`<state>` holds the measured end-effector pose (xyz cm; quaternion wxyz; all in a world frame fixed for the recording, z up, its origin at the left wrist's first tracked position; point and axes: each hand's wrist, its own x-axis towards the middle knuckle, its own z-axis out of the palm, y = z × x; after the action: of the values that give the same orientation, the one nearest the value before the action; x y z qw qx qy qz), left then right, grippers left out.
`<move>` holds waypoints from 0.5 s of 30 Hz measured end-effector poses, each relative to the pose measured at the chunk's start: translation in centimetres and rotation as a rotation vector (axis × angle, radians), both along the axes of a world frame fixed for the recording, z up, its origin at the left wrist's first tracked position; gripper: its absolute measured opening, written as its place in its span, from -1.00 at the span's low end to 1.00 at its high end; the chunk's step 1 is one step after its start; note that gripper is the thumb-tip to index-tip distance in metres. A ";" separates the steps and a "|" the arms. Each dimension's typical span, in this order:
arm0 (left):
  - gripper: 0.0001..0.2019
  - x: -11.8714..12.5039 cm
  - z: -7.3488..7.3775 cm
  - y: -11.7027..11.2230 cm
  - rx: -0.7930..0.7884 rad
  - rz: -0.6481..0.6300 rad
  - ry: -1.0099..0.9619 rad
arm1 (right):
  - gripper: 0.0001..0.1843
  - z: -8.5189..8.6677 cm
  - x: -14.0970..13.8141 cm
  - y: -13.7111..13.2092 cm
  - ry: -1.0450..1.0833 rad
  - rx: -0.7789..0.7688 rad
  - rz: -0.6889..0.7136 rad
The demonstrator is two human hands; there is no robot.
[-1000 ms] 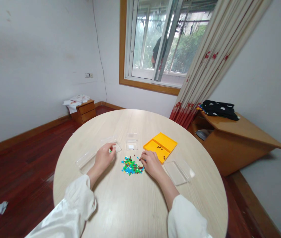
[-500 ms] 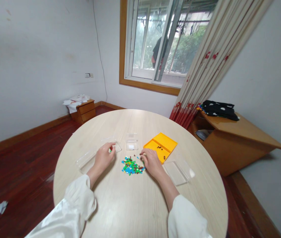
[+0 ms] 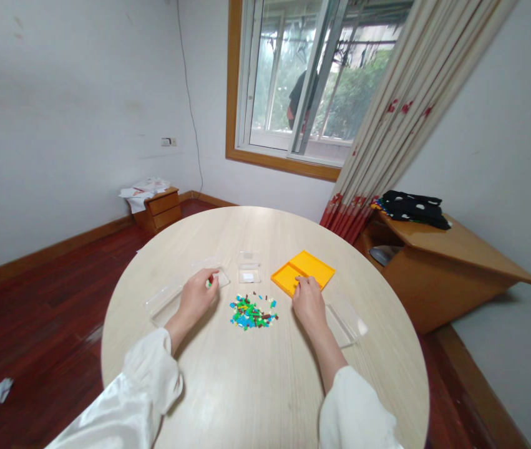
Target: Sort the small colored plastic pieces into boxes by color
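A small heap of tiny coloured pieces (image 3: 251,312), green, blue, brown and white, lies on the round table between my hands. My left hand (image 3: 196,294) rests curled by a long clear tray (image 3: 168,298) and pinches a small green piece. My right hand (image 3: 309,300) reaches over the near edge of the yellow tray (image 3: 303,270), fingers drawn together; what they hold is too small to make out. A small clear box (image 3: 249,269) stands behind the heap.
Another clear tray (image 3: 344,318) lies right of my right hand. The round wooden table (image 3: 265,386) ends close on every side. A low wooden cabinet (image 3: 438,262) with dark cloth stands at the right, a small drawer unit (image 3: 156,209) by the left wall.
My right hand has left the heap and moved right and back to the yellow tray. My left hand has stayed in place by the clear tray.
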<state>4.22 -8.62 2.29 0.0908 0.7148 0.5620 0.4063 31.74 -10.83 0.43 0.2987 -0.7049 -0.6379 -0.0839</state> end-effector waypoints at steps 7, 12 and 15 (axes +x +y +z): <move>-0.72 0.0 -0.1 0.1 0.008 -0.005 -0.005 | -0.67 1.1 -0.3 -0.8 -0.181 0.009 -0.122; -0.71 0.0 -0.1 0.0 0.007 -0.010 -0.006 | -0.61 1.5 -0.8 -1.1 -0.168 -0.014 -0.122; -0.71 0.0 0.0 0.0 -0.005 -0.005 0.000 | -0.61 1.4 -0.8 -1.0 -0.162 -0.037 -0.113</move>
<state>4.21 -8.60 2.25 0.0936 0.7158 0.5613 0.4047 30.90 -11.86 1.82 0.2280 -0.7361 -0.6205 -0.1457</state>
